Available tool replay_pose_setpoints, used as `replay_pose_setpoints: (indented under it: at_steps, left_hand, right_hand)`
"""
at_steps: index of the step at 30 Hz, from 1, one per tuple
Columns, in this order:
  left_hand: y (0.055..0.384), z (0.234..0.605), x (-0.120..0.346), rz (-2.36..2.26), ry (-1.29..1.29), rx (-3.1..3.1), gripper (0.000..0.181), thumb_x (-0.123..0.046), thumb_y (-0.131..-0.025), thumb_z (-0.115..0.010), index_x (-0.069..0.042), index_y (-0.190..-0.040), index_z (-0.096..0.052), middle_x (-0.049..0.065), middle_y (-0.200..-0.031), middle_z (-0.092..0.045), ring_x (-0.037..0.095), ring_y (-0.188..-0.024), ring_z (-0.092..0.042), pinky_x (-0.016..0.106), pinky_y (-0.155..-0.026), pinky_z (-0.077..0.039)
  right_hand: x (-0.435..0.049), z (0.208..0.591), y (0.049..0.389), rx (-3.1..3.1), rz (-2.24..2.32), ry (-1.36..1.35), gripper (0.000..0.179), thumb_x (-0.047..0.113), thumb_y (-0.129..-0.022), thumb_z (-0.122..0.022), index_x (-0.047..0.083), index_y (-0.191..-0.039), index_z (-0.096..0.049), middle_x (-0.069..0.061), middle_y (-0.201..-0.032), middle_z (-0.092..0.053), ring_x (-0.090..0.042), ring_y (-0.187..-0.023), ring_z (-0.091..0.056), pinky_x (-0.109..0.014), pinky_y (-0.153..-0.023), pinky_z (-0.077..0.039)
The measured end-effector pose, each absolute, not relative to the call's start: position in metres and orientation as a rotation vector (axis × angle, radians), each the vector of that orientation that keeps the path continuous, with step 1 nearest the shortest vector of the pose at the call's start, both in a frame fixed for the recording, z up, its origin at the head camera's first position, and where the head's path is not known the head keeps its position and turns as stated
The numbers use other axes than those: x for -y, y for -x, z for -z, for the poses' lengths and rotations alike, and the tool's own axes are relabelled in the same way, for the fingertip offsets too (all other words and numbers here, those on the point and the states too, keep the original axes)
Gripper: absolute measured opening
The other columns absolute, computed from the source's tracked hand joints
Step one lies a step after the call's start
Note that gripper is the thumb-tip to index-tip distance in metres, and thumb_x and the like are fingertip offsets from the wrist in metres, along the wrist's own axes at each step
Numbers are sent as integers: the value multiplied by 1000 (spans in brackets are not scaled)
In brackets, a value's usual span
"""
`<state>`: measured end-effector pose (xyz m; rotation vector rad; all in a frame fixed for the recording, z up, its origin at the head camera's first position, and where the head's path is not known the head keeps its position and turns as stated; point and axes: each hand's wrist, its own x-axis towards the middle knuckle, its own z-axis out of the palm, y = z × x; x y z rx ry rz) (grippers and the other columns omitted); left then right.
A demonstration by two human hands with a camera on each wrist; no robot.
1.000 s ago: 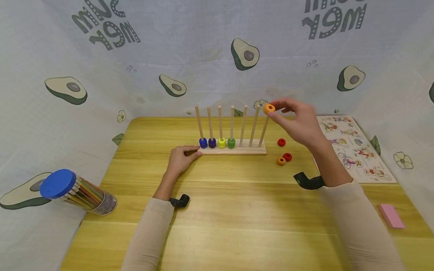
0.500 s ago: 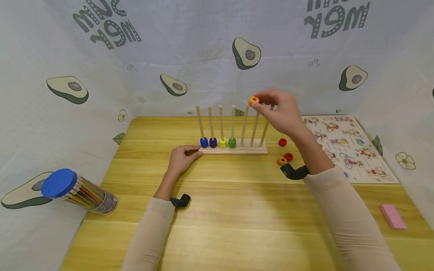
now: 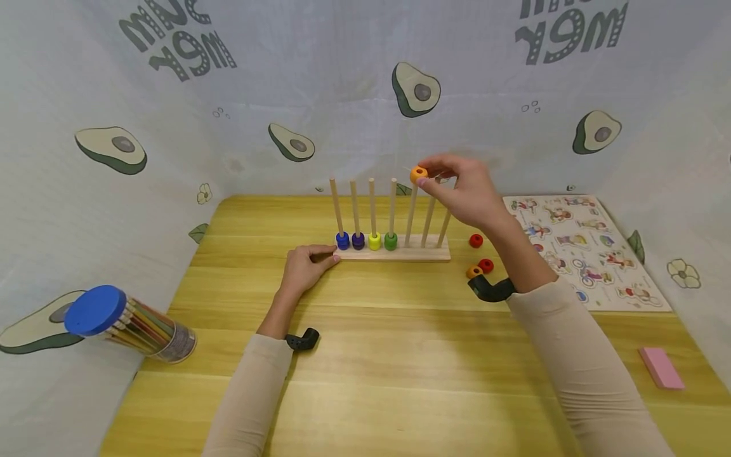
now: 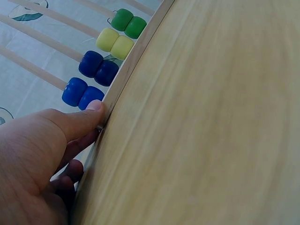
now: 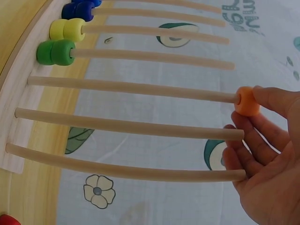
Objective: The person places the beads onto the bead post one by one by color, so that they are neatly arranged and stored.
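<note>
My right hand [image 3: 465,190] pinches an orange bead [image 5: 247,101] between thumb and fingers. The bead sits at the top end of the fifth peg from the left [image 5: 136,89]. My left hand [image 3: 304,270] grips the left end of the wooden peg rack [image 3: 419,254], thumb on its front edge. Two beads each stand at the foot of the first four pegs: blue beads [image 4: 82,92], dark blue beads [image 4: 98,68], yellow beads [image 4: 115,44] and green beads [image 4: 129,23]. The two pegs [image 5: 131,127] farther right carry no beads.
Right of the rack lie two red beads [image 3: 476,240] and another orange bead [image 3: 474,271]. Behind my right forearm is a picture puzzle board [image 3: 594,254]. A pink block [image 3: 661,368] lies at the far right. A blue-lidded tub of pencils [image 3: 137,327] stands at the left.
My right hand has carried the orange bead leftward, past the two rightmost pegs, to the top of the fifth peg. My left hand has stayed at the rack's left end.
</note>
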<state>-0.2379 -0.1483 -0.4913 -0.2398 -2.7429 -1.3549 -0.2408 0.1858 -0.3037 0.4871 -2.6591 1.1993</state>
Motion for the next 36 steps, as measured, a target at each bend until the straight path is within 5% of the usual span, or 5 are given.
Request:
replay_pose_setpoints:
  at_steps: [15, 23, 36]
  left_hand:
    - [238, 493, 147, 1342, 248, 2735, 29, -38, -90, -82, -23, -114, -82, 5, -117, -78, 29, -116, -71, 48, -98, -57]
    - [237, 492, 147, 1335, 244, 2736, 29, -37, -90, -82, -22, -115, -82, 5, -117, -78, 30, -117, -71, 48, -100, -56]
    - [238, 492, 148, 1335, 251, 2735, 29, -38, -90, -82, -23, -115, -82, 4, -117, -78, 29, -116, -71, 47, -99, -56]
  right_hand:
    - [-183, 307, 241, 2809, -1091, -437, 35, 31, -100, -70, 10, -128, -69, -11, -125, -67, -33, -118, -54, -55, -102, -45]
    - [-188, 305, 238, 2809, -1108, -463, 43, 33, -100, -69, 9, -137, -64, -14, -139, -63, -38, -132, -51, -60, -110, -41]
    - [-235, 316, 200, 2610, -1211, -298, 45, 37, -101, -68, 11, -137, -64, -12, -138, -62, -32, -132, -52, -57, -114, -38]
